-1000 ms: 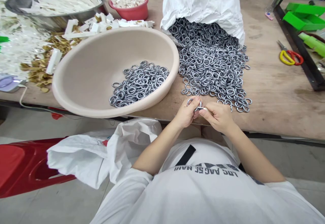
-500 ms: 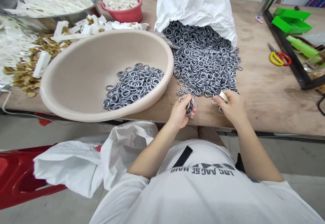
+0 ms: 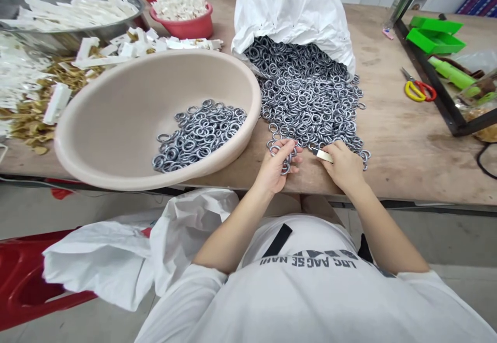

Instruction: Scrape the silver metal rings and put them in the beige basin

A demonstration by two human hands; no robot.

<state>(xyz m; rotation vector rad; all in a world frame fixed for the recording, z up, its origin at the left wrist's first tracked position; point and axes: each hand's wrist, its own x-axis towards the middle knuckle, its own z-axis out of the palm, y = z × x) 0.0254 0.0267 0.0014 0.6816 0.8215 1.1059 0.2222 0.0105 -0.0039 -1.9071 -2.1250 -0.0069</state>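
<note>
Several grey rings (image 3: 286, 167) are cupped in my left hand (image 3: 275, 166), with the thumb closed over them, at the near edge of the ring pile. A small tool with a cream handle (image 3: 324, 155), a dark collar and a thin tip is gripped in my right hand (image 3: 344, 165); its tip points left toward the rings. The loose pile of grey rings (image 3: 306, 99) spills from the mouth of a white sack (image 3: 293, 6) just beyond both hands. More rings (image 3: 202, 133) lie in the large beige basin (image 3: 112, 110) on the left.
Scissors (image 3: 419, 90) and green trays (image 3: 435, 37) are at the right, near a dark metal frame (image 3: 438, 89). A steel bowl (image 3: 70, 32) and a red bowl (image 3: 194, 24) of white pieces stand at the back left. White and brown parts (image 3: 33, 125) lie beside the basin.
My right hand has moved slightly left, and the tool has turned so its tip points left toward my left hand. The left hand's fingers have loosened a little around the rings.
</note>
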